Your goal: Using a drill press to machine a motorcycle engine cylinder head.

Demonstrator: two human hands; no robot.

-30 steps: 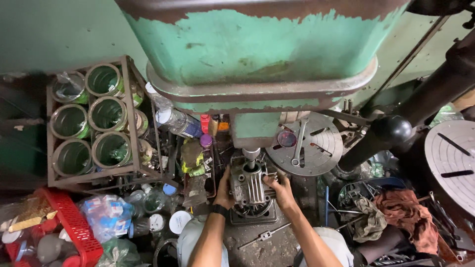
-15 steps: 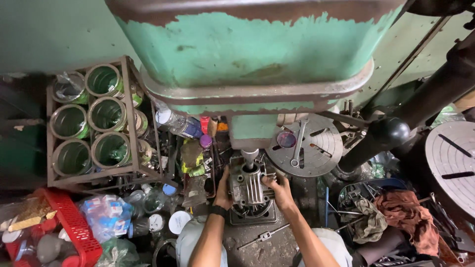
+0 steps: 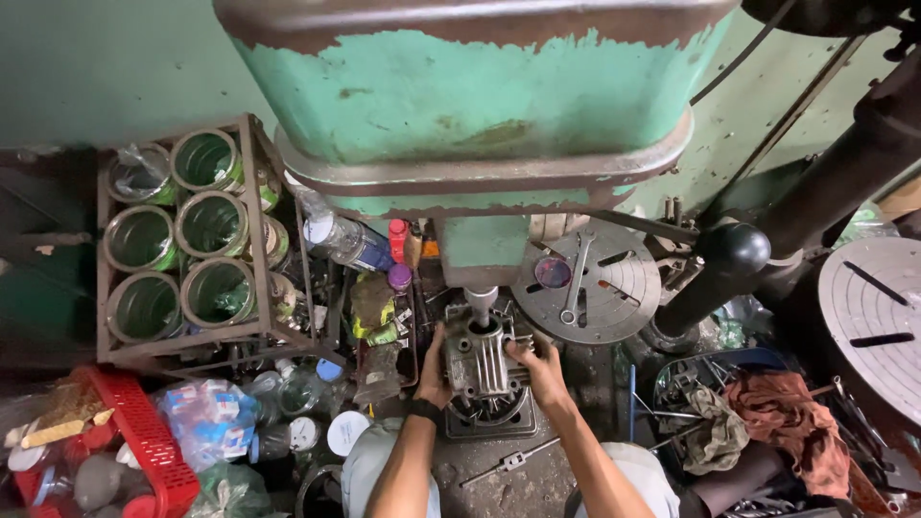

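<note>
Left hand (image 3: 434, 369) and right hand (image 3: 543, 372), each clasped on one side of a finned grey metal casting (image 3: 477, 363) under the green drill press (image 3: 477, 115) spindle (image 3: 480, 302); risk: loosened grip lets casting spin.

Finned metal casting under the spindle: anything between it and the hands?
Nothing visible. The left hand and right hand each grip a side of the finned metal casting directly. It sits on the drill table with the spindle right above its bore.
</note>
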